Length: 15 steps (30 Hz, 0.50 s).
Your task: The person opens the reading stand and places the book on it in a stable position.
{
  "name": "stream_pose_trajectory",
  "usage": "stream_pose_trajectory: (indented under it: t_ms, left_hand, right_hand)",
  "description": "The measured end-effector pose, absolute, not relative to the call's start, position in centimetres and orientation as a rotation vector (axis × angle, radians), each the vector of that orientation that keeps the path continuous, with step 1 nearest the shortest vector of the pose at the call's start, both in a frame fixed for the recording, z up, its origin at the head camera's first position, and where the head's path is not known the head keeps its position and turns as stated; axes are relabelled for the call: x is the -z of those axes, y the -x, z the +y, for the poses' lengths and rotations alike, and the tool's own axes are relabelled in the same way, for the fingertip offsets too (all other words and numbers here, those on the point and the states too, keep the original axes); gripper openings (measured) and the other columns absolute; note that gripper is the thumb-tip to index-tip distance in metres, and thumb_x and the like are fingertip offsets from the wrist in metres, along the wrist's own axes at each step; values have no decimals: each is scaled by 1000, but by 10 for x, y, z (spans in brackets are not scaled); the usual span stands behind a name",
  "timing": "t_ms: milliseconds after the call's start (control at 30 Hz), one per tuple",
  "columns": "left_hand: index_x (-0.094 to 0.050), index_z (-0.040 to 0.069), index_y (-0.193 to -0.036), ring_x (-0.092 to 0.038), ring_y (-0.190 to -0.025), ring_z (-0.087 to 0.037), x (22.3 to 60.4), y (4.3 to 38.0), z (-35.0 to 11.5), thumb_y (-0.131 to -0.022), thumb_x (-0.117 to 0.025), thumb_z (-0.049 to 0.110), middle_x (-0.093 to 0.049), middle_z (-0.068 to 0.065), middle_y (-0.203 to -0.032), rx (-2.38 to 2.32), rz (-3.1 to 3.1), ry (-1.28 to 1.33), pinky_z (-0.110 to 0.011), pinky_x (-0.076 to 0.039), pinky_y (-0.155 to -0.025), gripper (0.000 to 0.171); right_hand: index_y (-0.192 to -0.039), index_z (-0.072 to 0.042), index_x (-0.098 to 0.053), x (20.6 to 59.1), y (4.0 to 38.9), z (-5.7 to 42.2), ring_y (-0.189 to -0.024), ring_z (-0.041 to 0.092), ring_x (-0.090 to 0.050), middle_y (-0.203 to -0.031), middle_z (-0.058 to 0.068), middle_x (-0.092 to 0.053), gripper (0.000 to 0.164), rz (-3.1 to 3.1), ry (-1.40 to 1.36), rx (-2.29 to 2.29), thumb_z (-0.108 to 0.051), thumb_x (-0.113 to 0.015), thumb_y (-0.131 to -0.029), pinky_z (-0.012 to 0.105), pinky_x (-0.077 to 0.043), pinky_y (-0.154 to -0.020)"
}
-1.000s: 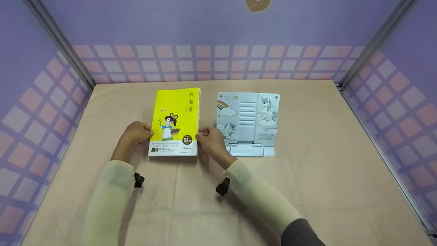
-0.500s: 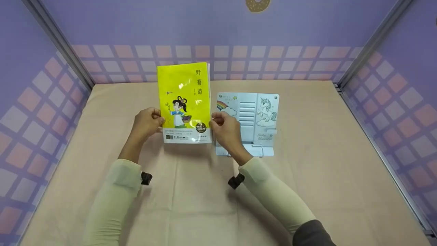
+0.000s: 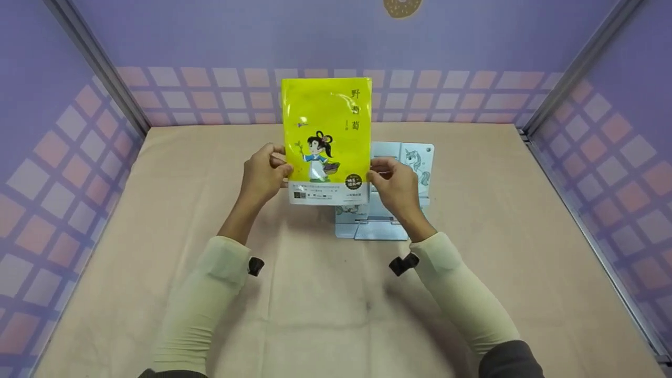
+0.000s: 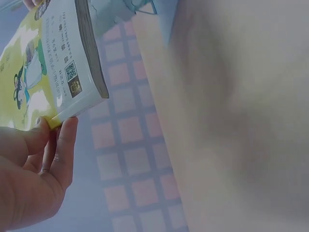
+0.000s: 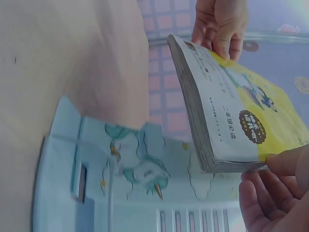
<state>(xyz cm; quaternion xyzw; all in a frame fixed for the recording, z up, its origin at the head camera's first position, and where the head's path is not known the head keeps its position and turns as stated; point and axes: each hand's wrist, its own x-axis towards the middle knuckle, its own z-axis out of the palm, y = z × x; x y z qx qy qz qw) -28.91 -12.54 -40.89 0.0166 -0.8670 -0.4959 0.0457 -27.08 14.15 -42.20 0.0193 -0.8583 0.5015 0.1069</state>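
Note:
A thick yellow book [image 3: 331, 121] with a white band along its bottom is held up above the table, cover toward the head camera. My left hand [image 3: 265, 170] pinches its left edge, thumb on the cover and fingers behind. At the opposite edge, my right hand [image 3: 396, 184] grips it the same way. Behind and to the right stands a light blue book stand [image 3: 380, 230] with unicorn drawings; the book and my right hand cover part of it. In the right wrist view, the book's page edges [image 5: 190, 106] show above the stand [image 5: 145, 169].
A pale peach cloth [image 3: 315, 294] covers the table. Purple walls [image 3: 210, 31] with pink and white checks rise at the back and both sides, with metal posts [image 3: 100, 63] at the corners.
Both hands have lifted the yellow book off the table and carried it up and to the right, tilting it more upright. It now overlaps the book stand in the head view.

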Motion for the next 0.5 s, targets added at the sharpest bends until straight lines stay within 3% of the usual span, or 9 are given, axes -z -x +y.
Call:
stream_pose_trajectory:
  t_ms: [167, 367, 500]
  left_hand:
    - [-58, 8, -128, -71, -93, -26, 404, 291, -102, -96, -67, 2, -68, -15, -104, 1555, -2604, 26, -34, -63, -76, 34]
    - [-54, 10, -128, -69, -91, -24, 404, 293, -75, -96, -67, 3, -68, -14, -101, 1550, -2577, 152, -30, -63, -76, 36]
    - [-53, 13, -131, -66, -86, -22, 407, 295, -58, -97, -66, 3, -66, -12, -97, 1525, -2567, 218, -29, -61, -75, 38]
  right_hand:
    - [-115, -8, -71, 423, 276, 165, -98, 22, -70, -112, 7, -74, 21, -2505, -25, -1468, -14, -71, -95, 33, -59, -88]
    - [-115, -9, -70, 427, 281, 189, -94, 21, -72, -108, 7, -74, 21, -2438, 40, -1448, -12, -70, -94, 25, -57, -77]
    - [-120, -10, -68, 431, 283, 202, -97, 22, -71, -110, 9, -74, 26, -2430, 74, -1431, -10, -69, -94, 27, -57, -79]
